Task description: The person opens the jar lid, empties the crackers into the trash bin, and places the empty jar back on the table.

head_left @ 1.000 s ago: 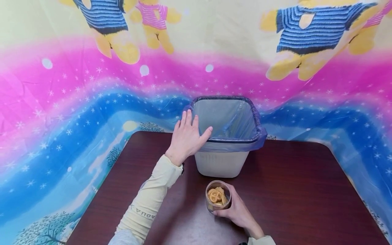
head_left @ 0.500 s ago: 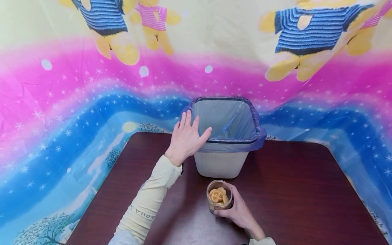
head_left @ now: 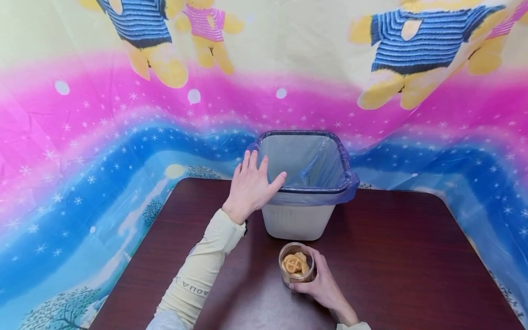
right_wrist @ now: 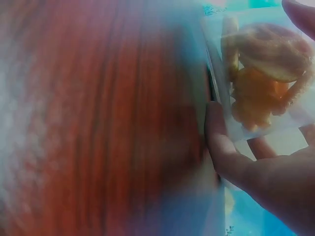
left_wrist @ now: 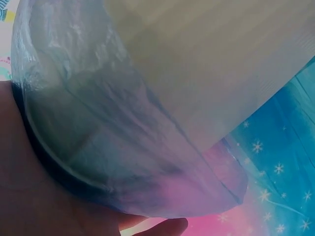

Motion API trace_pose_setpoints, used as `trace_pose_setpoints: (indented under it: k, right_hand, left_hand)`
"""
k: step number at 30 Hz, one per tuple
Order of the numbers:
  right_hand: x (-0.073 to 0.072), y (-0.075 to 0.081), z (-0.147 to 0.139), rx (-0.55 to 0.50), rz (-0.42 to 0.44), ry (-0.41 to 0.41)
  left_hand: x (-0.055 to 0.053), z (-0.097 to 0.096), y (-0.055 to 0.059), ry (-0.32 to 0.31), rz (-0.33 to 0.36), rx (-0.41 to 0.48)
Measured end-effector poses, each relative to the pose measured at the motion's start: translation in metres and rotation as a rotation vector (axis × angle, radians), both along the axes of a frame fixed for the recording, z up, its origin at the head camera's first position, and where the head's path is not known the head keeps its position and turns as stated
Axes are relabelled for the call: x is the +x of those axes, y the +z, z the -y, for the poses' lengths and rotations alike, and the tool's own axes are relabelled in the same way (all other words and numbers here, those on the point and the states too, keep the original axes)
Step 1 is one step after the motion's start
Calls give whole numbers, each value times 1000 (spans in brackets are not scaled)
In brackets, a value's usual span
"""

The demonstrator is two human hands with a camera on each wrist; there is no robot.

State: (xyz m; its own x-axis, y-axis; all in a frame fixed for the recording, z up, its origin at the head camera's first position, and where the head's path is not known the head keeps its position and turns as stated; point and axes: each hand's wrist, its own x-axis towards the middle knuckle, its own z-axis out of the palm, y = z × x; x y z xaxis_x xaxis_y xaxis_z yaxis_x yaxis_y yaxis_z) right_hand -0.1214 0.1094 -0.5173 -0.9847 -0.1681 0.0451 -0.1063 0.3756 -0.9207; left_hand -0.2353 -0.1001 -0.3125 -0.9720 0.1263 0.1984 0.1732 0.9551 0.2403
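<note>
A pale trash bin (head_left: pixel 298 221) stands at the back middle of the table, a translucent bluish bag (head_left: pixel 326 199) folded over its rim. My left hand (head_left: pixel 249 188) lies at the bin's near-left rim, fingers straight and slightly spread, thumb pointing right. The left wrist view shows the bag (left_wrist: pixel 98 113) and the bin's side (left_wrist: pixel 206 59) close up, with that hand at the lower left. In front of the bin, my right hand (head_left: pixel 323 282) grips a clear cup (head_left: pixel 284 275) from its right side. Cookies (head_left: pixel 294 264), one pretzel-shaped, fill it. The right wrist view shows cookies (right_wrist: pixel 266 73) through the cup's wall.
The dark reddish-brown table (head_left: pixel 404 256) has rounded back corners. A colourful cloth (head_left: pixel 231 96) printed with bears and snowflakes hangs behind it and along both sides. The bin's base stands just beyond the cup.
My right hand and the cup have shifted very slightly to the right. The left hand and the bin hold almost the same place.
</note>
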Motion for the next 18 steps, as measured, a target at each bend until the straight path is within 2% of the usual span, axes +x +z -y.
trace_pose_setpoints:
  k: [8, 18]
  right_hand:
    - [-1, 1, -3, -113, 59, -52]
    - [-4, 6, -20, -194, 36, -81]
  left_hand:
    - [1, 0, 3, -6, 33, -13]
    - [2, 1, 3, -5, 49, 5]
